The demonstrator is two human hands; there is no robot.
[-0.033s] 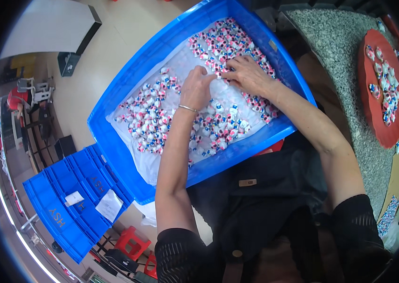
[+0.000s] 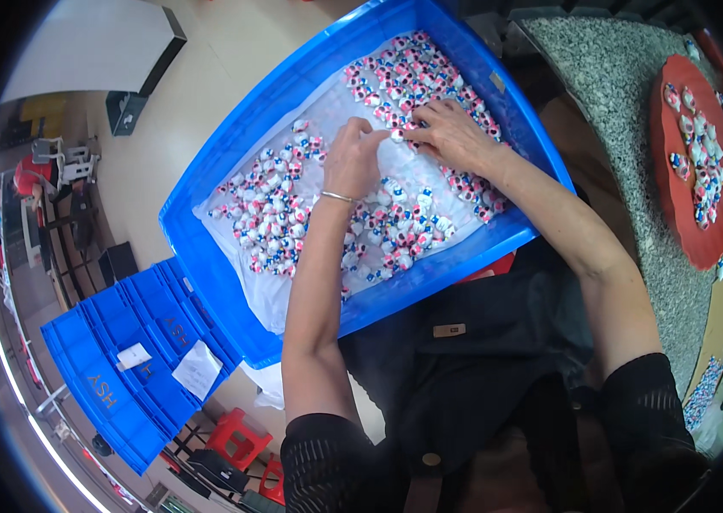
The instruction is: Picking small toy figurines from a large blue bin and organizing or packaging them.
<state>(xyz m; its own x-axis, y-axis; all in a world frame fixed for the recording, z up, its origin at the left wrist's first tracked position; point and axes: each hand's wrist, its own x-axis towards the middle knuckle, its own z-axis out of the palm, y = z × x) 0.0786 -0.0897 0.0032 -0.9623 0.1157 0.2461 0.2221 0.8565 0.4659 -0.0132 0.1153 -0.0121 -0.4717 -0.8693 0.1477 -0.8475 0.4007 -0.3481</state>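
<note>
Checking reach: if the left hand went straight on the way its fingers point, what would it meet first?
Likely the small figures heaped at the far end of the blue bin, just beyond the left hand.

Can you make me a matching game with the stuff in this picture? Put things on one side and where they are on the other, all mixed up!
Things:
1. Big blue crate
2. Stack of blue crates
3. Red round tray
4. Thin bracelet

Places:
A. on the grey speckled counter at the right
B. on the left wrist
C. on the person's lap, full of small figures
D. down on the floor at the lower left

Pairs: 1-C, 2-D, 3-A, 4-B
</note>
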